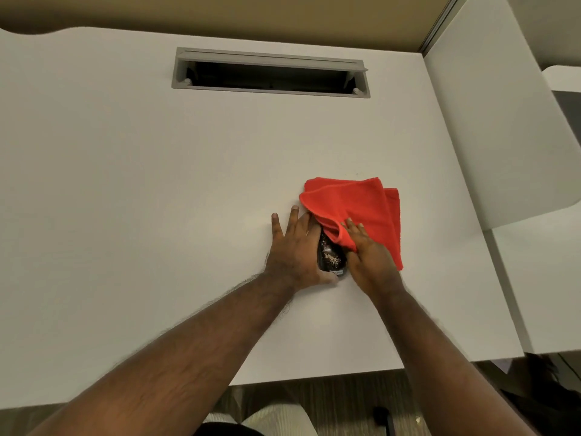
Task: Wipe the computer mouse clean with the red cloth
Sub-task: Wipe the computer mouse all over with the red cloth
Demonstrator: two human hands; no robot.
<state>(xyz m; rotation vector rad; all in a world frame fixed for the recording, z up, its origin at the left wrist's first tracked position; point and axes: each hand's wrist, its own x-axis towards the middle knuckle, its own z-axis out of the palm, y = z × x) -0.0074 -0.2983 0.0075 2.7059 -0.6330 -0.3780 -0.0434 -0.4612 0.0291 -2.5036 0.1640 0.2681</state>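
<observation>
The left hand cups the speckled mouse on the tabletop; at its 3 o'clock, the right hand seemingly pinches the red cloth.

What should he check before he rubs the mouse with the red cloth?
1. Mouse held steady by the left hand: ok.
2. Red cloth under the right hand: ok.
3. Cloth touching the mouse's far end: ok.
4. Mouse clean: not ok, pale specks show on its top.
5. Mouse resting on the white desk: cannot tell, hands hide its base.
</observation>
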